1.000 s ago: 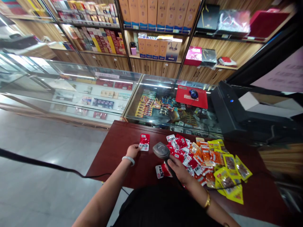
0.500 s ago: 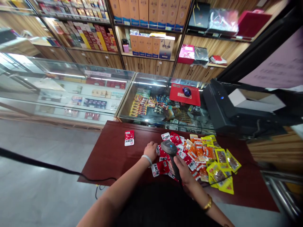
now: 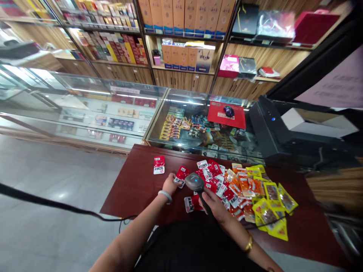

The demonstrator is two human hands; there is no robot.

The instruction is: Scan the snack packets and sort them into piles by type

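My left hand (image 3: 170, 184) pinches the lower edge of a red and white snack packet (image 3: 182, 174), just left of the pile. In my right hand (image 3: 212, 202) is a dark grey barcode scanner (image 3: 195, 182), its head pointing up and left toward that packet. Under and beyond the scanner lie several more red and white snack packets (image 3: 213, 166). Orange snack packets (image 3: 243, 181) and yellow snack packets (image 3: 266, 211) continue the heap to the right. A single red and white packet (image 3: 159, 165) rests apart on the left of the brown table (image 3: 133, 189).
Behind the table stands a glass display case (image 3: 181, 141) with a red mat (image 3: 239, 117) and a computer mouse (image 3: 228, 111) on top. A black machine (image 3: 266, 132) carrying a white open box (image 3: 317, 124) is at right. A black cable (image 3: 70, 206) crosses at left.
My left hand has drawn a red and white packet leftward out of the pile. The scanner has shifted left with my right hand. The whole view has moved slightly.
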